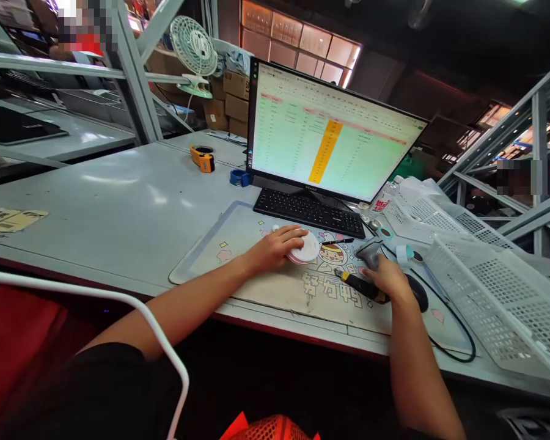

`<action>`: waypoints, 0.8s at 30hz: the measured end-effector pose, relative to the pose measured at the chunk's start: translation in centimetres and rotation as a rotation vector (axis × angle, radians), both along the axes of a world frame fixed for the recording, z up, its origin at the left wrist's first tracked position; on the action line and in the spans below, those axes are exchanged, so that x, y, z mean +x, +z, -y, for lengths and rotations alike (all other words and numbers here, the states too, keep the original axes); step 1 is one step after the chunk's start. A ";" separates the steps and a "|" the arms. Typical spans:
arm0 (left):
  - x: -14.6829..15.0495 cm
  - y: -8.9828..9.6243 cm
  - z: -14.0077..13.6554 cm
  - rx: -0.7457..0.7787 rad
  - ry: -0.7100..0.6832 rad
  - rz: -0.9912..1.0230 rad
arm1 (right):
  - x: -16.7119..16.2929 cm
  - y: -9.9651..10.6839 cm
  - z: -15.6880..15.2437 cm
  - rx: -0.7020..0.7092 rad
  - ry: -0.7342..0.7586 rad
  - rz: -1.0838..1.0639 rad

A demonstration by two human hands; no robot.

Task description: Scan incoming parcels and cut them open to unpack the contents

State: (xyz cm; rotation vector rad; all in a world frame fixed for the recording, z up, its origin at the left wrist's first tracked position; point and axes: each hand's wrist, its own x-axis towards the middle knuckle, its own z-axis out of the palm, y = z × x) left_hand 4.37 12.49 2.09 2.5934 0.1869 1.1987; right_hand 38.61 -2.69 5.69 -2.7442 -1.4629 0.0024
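Note:
My left hand [278, 247] is closed around the edge of a round white roll [308, 248] with a pinkish side, resting on the printed desk mat [252, 281]. My right hand [392, 280] grips a grey handheld barcode scanner [369, 249], whose head points towards the roll. Below the scanner lies a black-and-yellow hand tool [360, 285], partly hidden by my right hand; its exact kind is unclear. A black pen [338, 242] lies between the roll and the scanner. Just right of my right wrist is a dark computer mouse [418, 293], partly covered.
A black keyboard [308, 211] sits before a monitor [330, 134] showing a spreadsheet. White perforated baskets [499, 299] line the right side. A tape roll in an orange holder [203, 159] and a blue roll [240, 178] stand farther back. A white curved tube [132, 300] crosses near my left arm.

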 end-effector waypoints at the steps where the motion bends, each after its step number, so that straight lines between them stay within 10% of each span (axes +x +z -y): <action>1: 0.3 0.0 0.3 -0.009 -0.019 -0.012 | -0.1 -0.3 0.0 -0.006 -0.010 0.017; 7: 0.8 0.1 1.3 -0.066 -0.088 -0.021 | 0.1 -0.2 -0.9 0.054 -0.023 0.006; 15: 1.2 0.0 1.7 0.026 -0.094 -0.045 | -3.0 9.9 3.6 -0.040 0.510 -0.754; 24: 1.4 -1.6 1.1 0.199 0.005 -0.073 | -8.3 13.2 1.8 -0.238 0.632 -0.607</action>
